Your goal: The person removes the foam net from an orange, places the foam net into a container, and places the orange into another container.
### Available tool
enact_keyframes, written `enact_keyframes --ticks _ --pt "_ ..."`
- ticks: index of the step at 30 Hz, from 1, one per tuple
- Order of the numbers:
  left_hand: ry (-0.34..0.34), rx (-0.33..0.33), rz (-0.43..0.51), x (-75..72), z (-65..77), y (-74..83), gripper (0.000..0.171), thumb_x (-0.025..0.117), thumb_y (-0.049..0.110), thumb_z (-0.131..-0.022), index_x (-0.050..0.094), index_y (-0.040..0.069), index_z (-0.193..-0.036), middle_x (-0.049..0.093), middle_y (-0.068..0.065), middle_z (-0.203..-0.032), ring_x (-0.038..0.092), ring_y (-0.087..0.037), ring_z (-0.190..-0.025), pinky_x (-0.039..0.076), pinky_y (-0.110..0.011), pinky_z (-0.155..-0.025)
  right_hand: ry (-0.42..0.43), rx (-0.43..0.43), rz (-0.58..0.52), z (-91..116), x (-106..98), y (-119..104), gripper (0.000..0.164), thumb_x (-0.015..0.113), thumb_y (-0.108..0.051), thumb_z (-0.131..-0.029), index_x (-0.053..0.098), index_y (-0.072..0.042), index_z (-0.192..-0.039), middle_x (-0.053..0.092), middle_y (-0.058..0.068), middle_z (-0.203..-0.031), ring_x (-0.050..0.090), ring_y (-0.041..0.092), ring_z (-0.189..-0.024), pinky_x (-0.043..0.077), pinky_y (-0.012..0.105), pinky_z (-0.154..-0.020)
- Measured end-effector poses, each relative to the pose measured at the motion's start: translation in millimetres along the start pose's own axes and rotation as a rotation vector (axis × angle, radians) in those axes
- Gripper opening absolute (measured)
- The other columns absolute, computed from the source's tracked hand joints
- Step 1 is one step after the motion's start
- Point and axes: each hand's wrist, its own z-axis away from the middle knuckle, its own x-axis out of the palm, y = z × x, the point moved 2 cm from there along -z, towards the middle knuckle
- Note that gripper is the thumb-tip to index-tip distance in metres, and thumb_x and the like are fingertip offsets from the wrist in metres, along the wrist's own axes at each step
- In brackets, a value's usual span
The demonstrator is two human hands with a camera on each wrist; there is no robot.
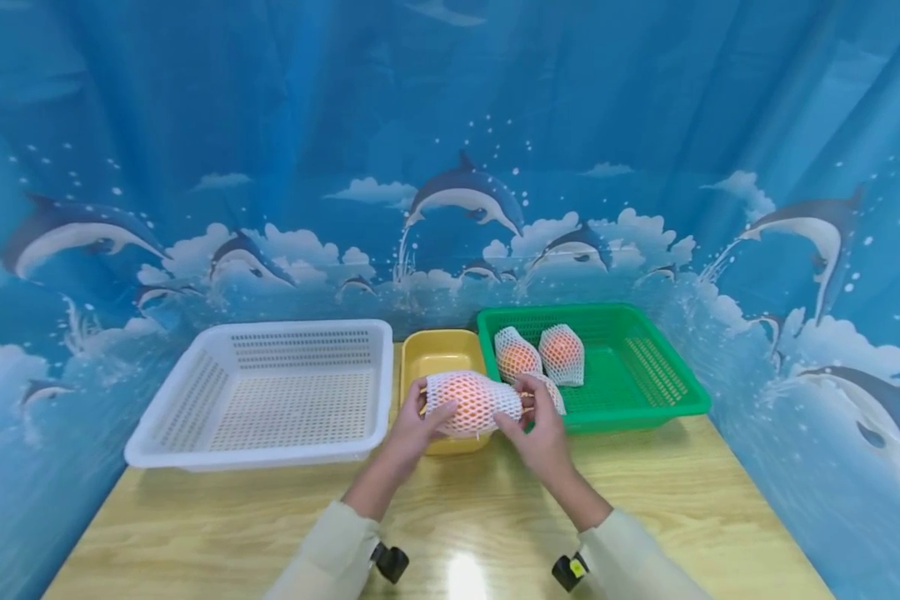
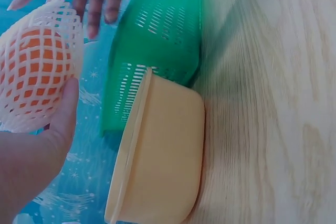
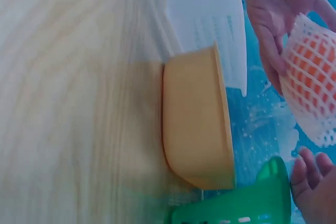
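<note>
My left hand [image 1: 414, 427] holds a round orange fruit [image 1: 465, 403] in a white foam net sleeve, its thumb across the near side. The sleeve's narrower, loose end points right, toward my right hand [image 1: 543, 433]. Close by that end, the right hand has its fingers spread and loosely bent; the left wrist view shows them straight, with nothing gripped. Both hands and the fruit are above a yellow basin [image 1: 442, 340]. Three more netted fruits lie in the green basket [image 1: 622, 387]: one at the left [image 1: 516, 357], another beside it [image 1: 562, 354], and a third partly hidden behind the right hand.
To the left stands a large white slotted basket [image 1: 300, 412] on the wooden table [image 1: 270, 508]. The yellow basin sits between it and the green basket. A blue dolphin-print curtain [image 1: 330, 167] hangs behind and along both sides.
</note>
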Motion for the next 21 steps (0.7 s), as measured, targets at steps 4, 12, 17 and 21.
enact_keyframes --ticks 4,12,17,21 --pt "-0.012 -0.017 0.133 0.6 4.7 0.2 0.055 0.062 0.021 -0.085 0.029 0.012 -0.129 0.045 -0.016 -0.123 0.058 -0.018 -0.093 0.051 -0.037 -0.081 -0.173 0.056 -0.077 5 7 -1 0.07 0.069 -0.007 -0.077 0.03 -0.001 -0.135 0.05 0.015 -0.113 0.052 0.014 -0.084 0.05 0.028 -0.067" --pt "-0.078 0.012 0.258 7.6 18.2 -1.7 0.055 0.062 0.014 -0.083 0.027 0.013 -0.125 0.049 -0.008 -0.118 0.059 -0.017 -0.093 0.05 -0.037 -0.083 -0.357 0.085 -0.455 7 22 23 0.084 0.062 0.002 -0.081 0.008 -0.014 -0.144 0.034 0.02 -0.134 0.051 0.021 -0.111 0.048 0.034 -0.088" --pt "-0.098 0.022 0.252 8.8 24.2 -8.3 0.056 0.064 0.012 -0.082 0.027 0.012 -0.123 0.05 -0.007 -0.117 0.058 -0.017 -0.096 0.049 -0.036 -0.085 -0.372 0.08 -0.534 10 25 27 0.085 0.062 0.002 -0.081 0.007 -0.014 -0.144 0.033 0.024 -0.133 0.051 0.02 -0.11 0.048 0.034 -0.087" --pt "-0.098 0.016 0.22 5.0 25.7 -13.6 0.054 0.061 0.009 -0.082 0.027 0.011 -0.123 0.053 -0.006 -0.114 0.059 -0.016 -0.093 0.049 -0.035 -0.084 -0.396 0.074 -0.538 11 24 28 0.087 0.061 0.006 -0.079 0.005 -0.011 -0.144 0.032 0.025 -0.132 0.052 0.02 -0.109 0.049 0.036 -0.086"
